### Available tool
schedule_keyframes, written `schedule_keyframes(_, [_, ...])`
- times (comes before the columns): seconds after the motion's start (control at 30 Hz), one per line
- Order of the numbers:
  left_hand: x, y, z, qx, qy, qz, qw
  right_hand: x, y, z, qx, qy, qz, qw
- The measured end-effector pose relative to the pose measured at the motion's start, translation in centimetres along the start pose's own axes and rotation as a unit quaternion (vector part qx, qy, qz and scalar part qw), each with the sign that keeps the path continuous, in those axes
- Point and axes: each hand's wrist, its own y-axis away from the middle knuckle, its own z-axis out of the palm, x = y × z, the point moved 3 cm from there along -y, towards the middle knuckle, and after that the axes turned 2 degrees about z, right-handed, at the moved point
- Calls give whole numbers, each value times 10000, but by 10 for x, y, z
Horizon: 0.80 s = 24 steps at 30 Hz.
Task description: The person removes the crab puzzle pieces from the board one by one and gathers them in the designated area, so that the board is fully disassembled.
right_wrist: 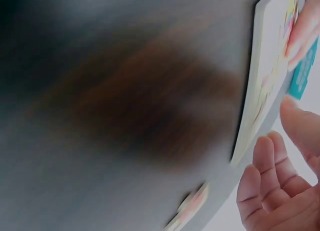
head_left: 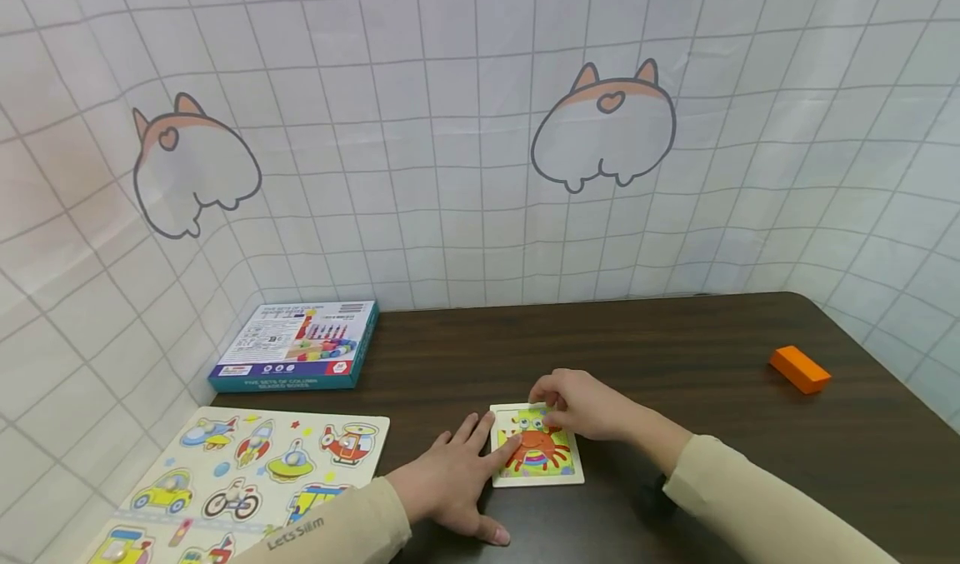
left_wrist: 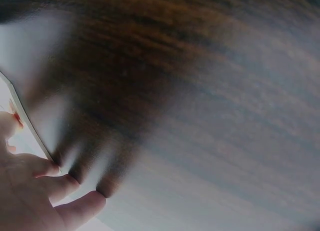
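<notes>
A small crab jigsaw puzzle in a pale frame lies flat on the table between both hands. My left hand has its fingers spread; one rests on the crab picture, the others lie at the frame's left edge. Over the puzzle's upper right corner, my right hand bends its fingers and covers that part of the picture. In the right wrist view the right hand's thumb stands apart from the bent fingers, with nothing seen between them. A small flat piece lies on the table beside the puzzle in that view.
On the left lies a knobbed vehicle puzzle board, partly under the left sleeve. Behind it is a teal boxed set. An orange block sits far right on the dark table. A grid-patterned curtain surrounds the table's back and sides.
</notes>
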Motion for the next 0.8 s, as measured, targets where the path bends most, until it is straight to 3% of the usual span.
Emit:
schedule_keyframes(0.2, [-18,-19,22,87,33,153,9998,-12,-16,13,-211,221,-131,9994])
schedule_keyframes(0.47, [2,4,-5,-107,-108,9,9999,-17,-23,17,-382,211,42,9990])
schedule_keyframes(0.8, [8,9,-11,-109,-139,-139,9997,-19,-24,17,-150,191,79,9997])
